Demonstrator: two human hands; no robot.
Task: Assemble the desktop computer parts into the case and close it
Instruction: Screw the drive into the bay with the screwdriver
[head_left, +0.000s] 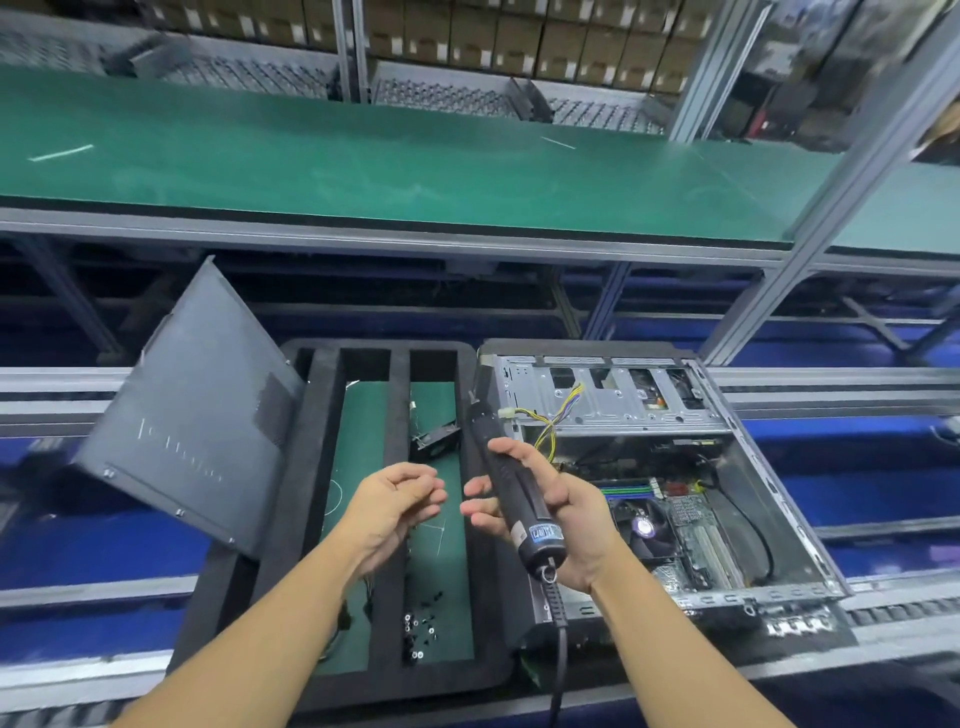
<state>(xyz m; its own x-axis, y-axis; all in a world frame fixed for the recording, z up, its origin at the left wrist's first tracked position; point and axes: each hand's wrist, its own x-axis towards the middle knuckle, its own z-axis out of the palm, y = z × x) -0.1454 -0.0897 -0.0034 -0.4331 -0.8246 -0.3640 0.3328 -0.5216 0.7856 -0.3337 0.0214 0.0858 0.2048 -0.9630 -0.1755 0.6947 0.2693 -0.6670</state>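
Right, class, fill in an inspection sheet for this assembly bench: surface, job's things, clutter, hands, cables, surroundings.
Surface: black foam tray, green mat showing through slots.
Job's things: open grey metal computer case, green motherboard inside; dark grey side panel tilted at left; small black screws in tray; black electric screwdriver.
Clutter: small black part in a tray slot.
Hands: left hand holds nothing, fingers loosely curled; right hand holds the screwdriver.
Cables: yellow-and-black wire bundle in case; black screwdriver cord.
Surroundings: green conveyor belt; stacked brown cardboard boxes behind.
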